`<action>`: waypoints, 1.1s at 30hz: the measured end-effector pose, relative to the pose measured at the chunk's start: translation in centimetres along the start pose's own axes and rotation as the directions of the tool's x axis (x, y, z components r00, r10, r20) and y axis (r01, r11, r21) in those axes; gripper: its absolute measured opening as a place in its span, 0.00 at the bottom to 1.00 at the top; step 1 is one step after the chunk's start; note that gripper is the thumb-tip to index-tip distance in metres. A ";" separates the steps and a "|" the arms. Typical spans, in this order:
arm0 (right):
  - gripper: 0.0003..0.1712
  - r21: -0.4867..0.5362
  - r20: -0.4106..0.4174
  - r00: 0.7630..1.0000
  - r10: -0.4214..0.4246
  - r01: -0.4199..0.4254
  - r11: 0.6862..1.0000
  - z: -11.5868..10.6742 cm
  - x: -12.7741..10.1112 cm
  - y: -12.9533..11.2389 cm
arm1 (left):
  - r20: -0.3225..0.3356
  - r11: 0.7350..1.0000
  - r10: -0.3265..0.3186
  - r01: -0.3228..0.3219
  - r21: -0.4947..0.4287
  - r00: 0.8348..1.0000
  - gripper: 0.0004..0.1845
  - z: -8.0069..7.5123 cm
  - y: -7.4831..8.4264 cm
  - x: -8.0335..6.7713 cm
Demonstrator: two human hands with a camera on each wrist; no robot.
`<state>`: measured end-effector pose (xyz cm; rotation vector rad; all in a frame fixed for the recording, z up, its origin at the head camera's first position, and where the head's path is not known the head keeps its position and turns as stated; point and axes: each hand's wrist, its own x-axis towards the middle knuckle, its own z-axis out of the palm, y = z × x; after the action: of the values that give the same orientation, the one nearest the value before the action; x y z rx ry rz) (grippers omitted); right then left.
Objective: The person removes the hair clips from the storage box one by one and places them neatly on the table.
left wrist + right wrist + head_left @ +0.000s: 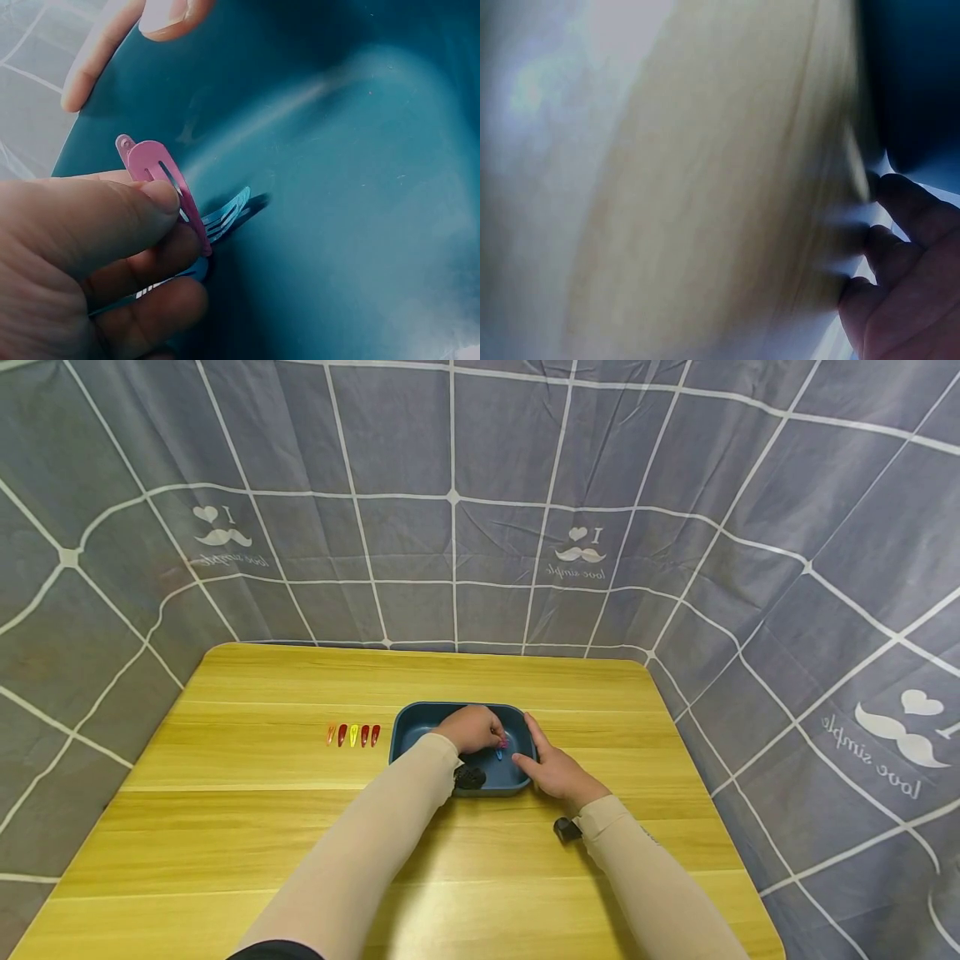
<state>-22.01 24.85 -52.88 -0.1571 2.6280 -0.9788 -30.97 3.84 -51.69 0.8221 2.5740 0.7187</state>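
My left hand (474, 729) reaches into a blue rectangular basin (408, 758) and pinches a pink snap hair clip (166, 174) between thumb and fingers. Under those fingers, on the basin floor, lie blue hair clips (229, 214), partly hidden by the hand; how many there are I cannot tell. At the basin's right end my right hand (558, 770) grips the wall, thumb on the inner side and fingers along the outside. In the right wrist view, its fingertips (889, 244) appear beside the dark blue basin, and the rest is blurred.
On the wooden table (270, 827), left of the basin, several hair clips stand in a row: an orange one (331, 734), a yellow one (354, 735) and dark red ones (365, 735). A grey checked curtain (405, 535) hangs around the table's back and sides.
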 end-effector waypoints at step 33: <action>0.49 0.018 -0.004 1.000 0.005 -0.005 1.000 0.1 0.0 0.3 | -0.039 0.990 -0.061 0.056 -0.127 0.997 0.09 -0.2 0.1 -0.7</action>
<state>-22.02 24.98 -53.13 -0.1443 2.6214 -1.0015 -30.49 3.45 -51.35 0.6959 2.5480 0.8792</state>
